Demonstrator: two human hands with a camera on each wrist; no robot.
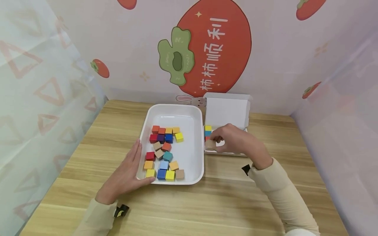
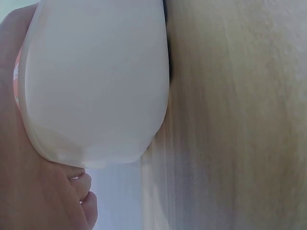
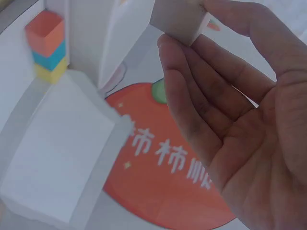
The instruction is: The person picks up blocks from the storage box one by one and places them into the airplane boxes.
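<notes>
A plain wooden cube (image 3: pixel 178 21) is pinched between the thumb and fingers of my right hand (image 1: pixel 233 139). That hand hovers over an open white box (image 1: pixel 226 113), where a yellow cube (image 1: pixel 208 127), a blue one (image 1: pixel 208 133) and an orange-red one (image 3: pixel 45 33) line the left side. My left hand (image 1: pixel 125 170) rests on the near left corner of a white tray (image 1: pixel 193 147), thumb over the near rim and fingers along the outer left wall. Inside the tray lie several coloured cubes, among them a teal cube (image 1: pixel 167 156) and a dark blue cube (image 1: pixel 161 174).
The tray and the box stand side by side on a wooden table (image 1: pixel 189 209). Behind them rises a backdrop wall with a large printed persimmon (image 1: pixel 227 49), and the box's lid stands up near it. Pale sheets (image 1: pixel 44 98) close off the sides.
</notes>
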